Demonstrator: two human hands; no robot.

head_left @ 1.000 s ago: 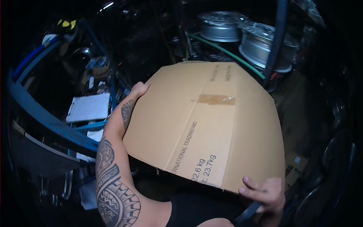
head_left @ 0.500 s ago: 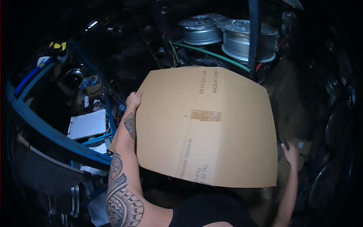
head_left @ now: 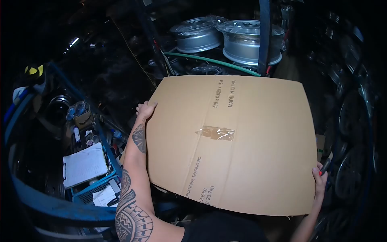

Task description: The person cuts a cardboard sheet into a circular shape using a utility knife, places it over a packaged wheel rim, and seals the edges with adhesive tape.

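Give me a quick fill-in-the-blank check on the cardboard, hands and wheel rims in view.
1. The left hand grips the ____ edge of the cardboard sheet.
2. Print near the sheet's far edge reads "MADE IN ____".
3. The dark tool in the right hand has a small patch coloured ____.
4. The curved tube below the silver wheel rims is ____.

Missing words: left; CHINA; red; green.

Right hand: partly behind cardboard
Clipboard writing: too small to read
Right wheel: partly behind post
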